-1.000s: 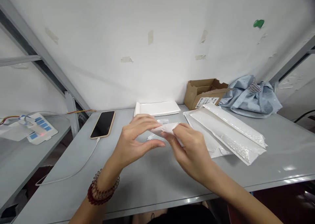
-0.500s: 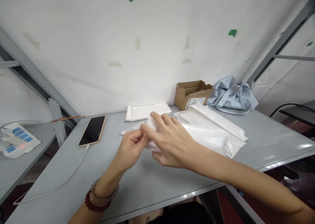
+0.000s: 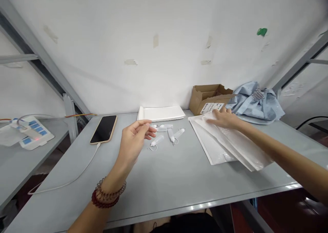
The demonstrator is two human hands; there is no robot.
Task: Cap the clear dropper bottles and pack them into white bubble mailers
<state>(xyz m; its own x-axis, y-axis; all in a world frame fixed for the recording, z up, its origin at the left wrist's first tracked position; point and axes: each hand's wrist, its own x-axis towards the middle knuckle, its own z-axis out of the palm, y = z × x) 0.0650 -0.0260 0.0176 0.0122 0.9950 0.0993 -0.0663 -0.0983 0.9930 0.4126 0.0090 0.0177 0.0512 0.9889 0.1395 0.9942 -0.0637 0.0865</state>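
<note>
My left hand [image 3: 133, 139] hovers over the middle of the table, fingers loosely curled and thumb close to the index fingertip; nothing shows in it. Just beyond its fingertips lie several small clear plastic dropper bottles [image 3: 158, 140], some with little cap loops, one cluster partly behind the fingers. My right hand [image 3: 226, 119] is at the upper end of a white bubble mailer [image 3: 237, 140], its thumb and fingers closed on the edge. That mailer lies at a slant over another white mailer [image 3: 206, 140].
A white mailer stack [image 3: 164, 113] lies by the wall. An opened cardboard box [image 3: 200, 99] and a blue cloth bag [image 3: 261, 105] stand at the back right. To the left, a phone [image 3: 104, 129] is plugged into a white cable [image 3: 87, 168], near a power strip [image 3: 36, 132].
My right hand has moved away from the left, carrying the mailer right onto the other mailers. The small bottles are now in plain view. My left hand has let go of the mailer.
</note>
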